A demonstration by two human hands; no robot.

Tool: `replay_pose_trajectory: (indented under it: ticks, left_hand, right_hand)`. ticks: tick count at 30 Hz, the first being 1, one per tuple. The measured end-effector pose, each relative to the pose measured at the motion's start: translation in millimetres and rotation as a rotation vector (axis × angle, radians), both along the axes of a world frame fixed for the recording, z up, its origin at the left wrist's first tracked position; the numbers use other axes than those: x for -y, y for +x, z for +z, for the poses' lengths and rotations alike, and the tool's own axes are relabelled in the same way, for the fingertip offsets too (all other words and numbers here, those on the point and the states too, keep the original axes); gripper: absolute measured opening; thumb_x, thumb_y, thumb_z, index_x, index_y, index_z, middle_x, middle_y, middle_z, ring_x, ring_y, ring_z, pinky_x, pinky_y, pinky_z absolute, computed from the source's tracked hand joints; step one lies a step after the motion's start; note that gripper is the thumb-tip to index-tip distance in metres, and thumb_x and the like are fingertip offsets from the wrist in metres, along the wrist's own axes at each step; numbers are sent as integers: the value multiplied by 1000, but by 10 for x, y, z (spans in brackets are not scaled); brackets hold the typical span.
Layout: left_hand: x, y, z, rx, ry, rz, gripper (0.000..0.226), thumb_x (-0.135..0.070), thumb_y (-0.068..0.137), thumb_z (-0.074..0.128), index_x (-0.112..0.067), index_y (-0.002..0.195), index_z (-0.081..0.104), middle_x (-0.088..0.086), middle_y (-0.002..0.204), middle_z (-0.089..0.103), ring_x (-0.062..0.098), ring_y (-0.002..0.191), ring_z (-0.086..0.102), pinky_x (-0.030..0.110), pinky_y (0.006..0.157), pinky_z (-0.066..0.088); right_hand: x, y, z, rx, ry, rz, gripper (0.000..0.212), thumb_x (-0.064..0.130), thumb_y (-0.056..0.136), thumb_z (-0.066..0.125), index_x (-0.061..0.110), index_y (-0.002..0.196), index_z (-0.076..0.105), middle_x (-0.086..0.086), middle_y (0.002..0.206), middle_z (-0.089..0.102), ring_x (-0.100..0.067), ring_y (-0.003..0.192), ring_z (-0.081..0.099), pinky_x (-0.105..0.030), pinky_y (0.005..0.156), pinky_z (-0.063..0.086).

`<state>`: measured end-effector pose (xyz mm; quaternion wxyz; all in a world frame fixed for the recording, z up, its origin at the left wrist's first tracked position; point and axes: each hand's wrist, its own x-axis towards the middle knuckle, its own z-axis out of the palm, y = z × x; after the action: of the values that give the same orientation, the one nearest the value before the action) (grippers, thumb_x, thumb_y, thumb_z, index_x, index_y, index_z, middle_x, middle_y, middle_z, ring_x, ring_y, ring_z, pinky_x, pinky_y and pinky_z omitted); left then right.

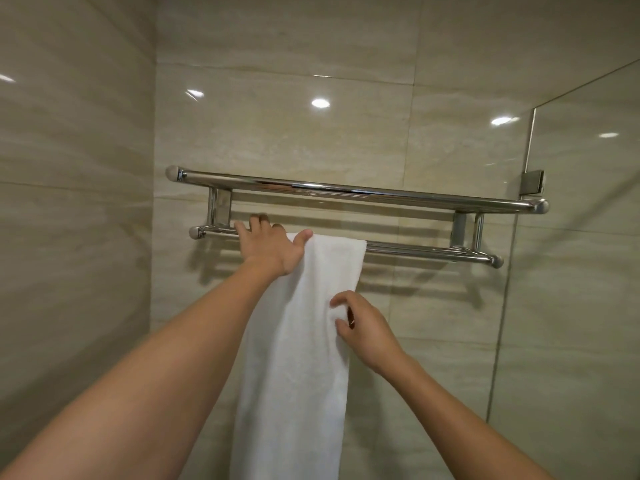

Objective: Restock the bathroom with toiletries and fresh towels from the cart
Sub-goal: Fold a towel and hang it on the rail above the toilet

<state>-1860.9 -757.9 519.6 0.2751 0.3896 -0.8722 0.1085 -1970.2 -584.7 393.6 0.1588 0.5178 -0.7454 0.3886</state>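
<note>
So we're facing the beige tiled wall (277,116), with the glass panel (571,271) off to the right and the chrome towel rack (346,190) bolted across in front of us. The white towel (298,375) is draped over the rack's lower rail (433,252), left of the middle. It hangs straight down, long axis vertical, out past the bottom of the view.

Our left hand (273,247) sits up at the rail, fingers spread fairly wide over the bar. The thumb sticks out against the towel's top left corner, not gripping anything as far as we can tell. Our right hand (369,327) is lower, on the towel's right edge, fingers curled and pinching the cloth. It's the one nearer the hanging length, so we reckon any straightening tug goes down along that edge while the left steadies the fold at the rail.
</note>
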Motion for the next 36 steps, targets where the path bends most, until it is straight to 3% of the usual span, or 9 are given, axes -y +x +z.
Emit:
replay_pose_trajectory:
  ticks: [6,9,12,17,20,23,26,30,36]
  left_hand:
    - [188,112,-133,-195,-40,-182,75,-65,100,13,-9,130,53,17,135,51,33,128,38,54,111,21]
    - [250,216,-337,-457,10,-419,50,-48,95,37,-8,122,48,12,124,46,33,119,43,46,110,25]
    - [188,303,-558,-526,61,-546,34,-29,87,55,-10,112,42,12,130,33,34,121,34,44,104,31]
    - [4,442,-805,-662,343,-591,43,-15,88,61,-20,128,44,5,135,20,26,128,30,32,106,29]
    - [-108,519,-931,-634,566,-714,67,-7,92,55,-31,149,30,1,135,22,11,110,40,10,85,34]
    - [-109,495,-1008,-607,527,-810,83,7,88,48,-33,155,21,0,142,21,-12,95,30,-8,70,30]
    - [-120,517,-873,-800,498,-809,78,7,87,49,-38,147,29,-2,138,29,-19,102,41,-1,75,39]
    - [-17,534,-637,-976,410,-799,64,2,87,56,-43,130,40,2,134,35,22,121,53,40,103,50]
    - [115,457,-260,-1014,270,-675,28,4,91,59,-19,106,55,3,123,31,24,90,55,26,87,46]
  right_hand:
    - [-88,99,183,-57,-65,31,32,9,97,56,26,124,61,21,114,58,18,87,51,-7,77,38]
    - [-102,131,313,-94,-114,47,31,9,98,55,28,121,62,20,120,61,10,91,55,-10,80,41]
    - [-105,161,438,-127,-151,51,32,6,96,56,28,119,62,18,117,62,1,87,58,-11,76,42]
    - [-116,176,609,-155,-182,53,36,2,92,58,27,118,64,12,109,66,3,84,57,-10,73,41]
    - [-125,182,706,-160,-202,49,36,2,93,58,27,118,65,13,113,65,7,87,57,-7,74,40]
    - [-122,154,787,-169,-217,58,36,4,95,57,28,122,63,14,120,63,7,90,57,-12,79,43]
    - [-130,119,897,-180,-246,56,38,2,95,57,27,124,62,13,120,62,7,86,56,-21,82,43]
    - [-136,0,1051,-207,-297,29,42,7,96,59,25,134,58,3,123,57,-8,100,60,-30,93,49]
    - [-103,-165,1163,-47,-304,-41,38,11,100,59,29,133,57,1,123,45,-11,91,62,-29,90,53]
